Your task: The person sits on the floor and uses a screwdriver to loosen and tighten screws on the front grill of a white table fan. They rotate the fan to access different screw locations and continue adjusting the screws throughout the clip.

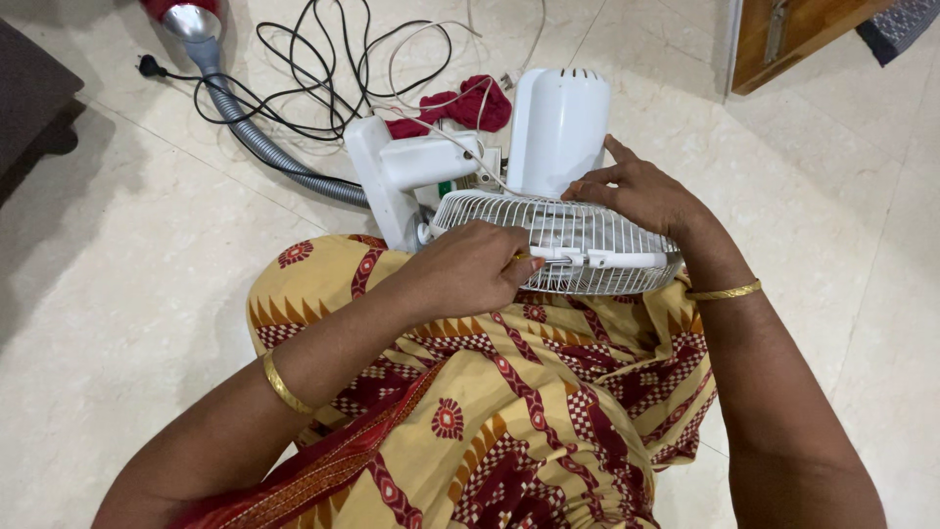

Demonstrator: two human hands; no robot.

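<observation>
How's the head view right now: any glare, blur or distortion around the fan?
Head view: even, soft indoor light; faint sheen on the floor tiles, no harsh glare. The white fan grille, left hand and right hand are sharp. A dim shadow falls left of the lap. Wide-angle lens bends the edges slightly.
</observation>
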